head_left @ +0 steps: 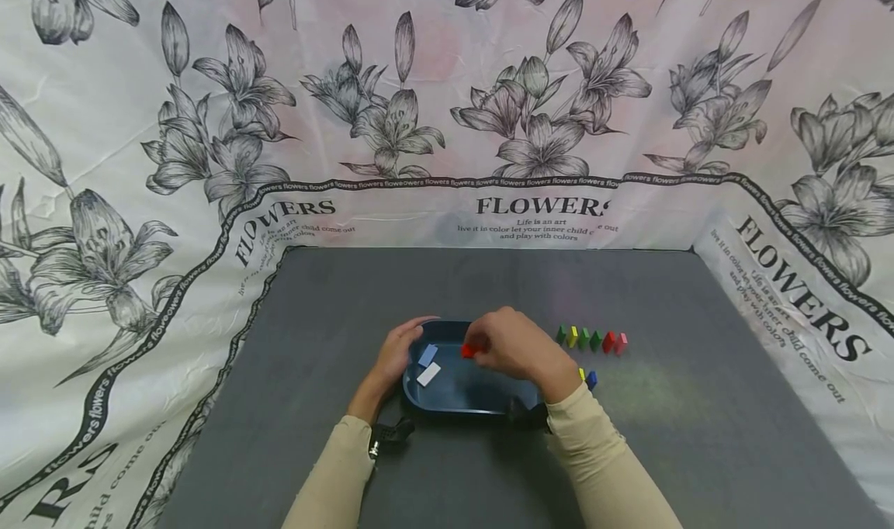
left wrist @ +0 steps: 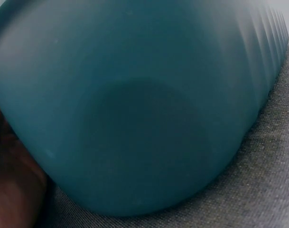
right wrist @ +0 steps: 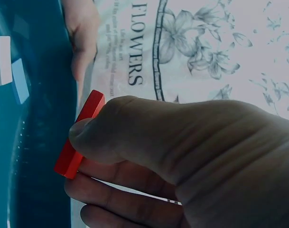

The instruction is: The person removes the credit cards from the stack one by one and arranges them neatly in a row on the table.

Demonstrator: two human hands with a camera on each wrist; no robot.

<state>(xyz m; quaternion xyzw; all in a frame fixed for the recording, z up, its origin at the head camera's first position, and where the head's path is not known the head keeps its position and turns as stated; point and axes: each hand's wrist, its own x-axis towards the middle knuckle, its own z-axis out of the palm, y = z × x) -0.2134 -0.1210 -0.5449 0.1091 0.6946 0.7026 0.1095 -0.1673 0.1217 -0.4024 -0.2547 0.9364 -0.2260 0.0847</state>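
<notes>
My right hand point(head_left: 513, 347) pinches a red domino block point(right wrist: 80, 135) between thumb and fingers, above a dark blue tray point(head_left: 454, 412). At the tray's far left corner my left hand point(head_left: 394, 354) holds the rim, its fingers along the outer side. In the left wrist view the tray's outer wall point(left wrist: 144, 118) fills most of the picture, with part of the left hand at the lower left. Inside the tray, toward its left end, lie a light blue block point(head_left: 427, 355) and a white block point(head_left: 429, 374), close together.
Right of the tray stands a row of upright blocks: green point(head_left: 584, 338), yellow point(head_left: 573, 337), red point(head_left: 609, 341) and pink point(head_left: 621, 344). Nearer, a blue block point(head_left: 591, 380) and a yellow one show partly behind the right forearm. Flower-printed cloth point(head_left: 405, 215) borders the grey table point(head_left: 335, 281).
</notes>
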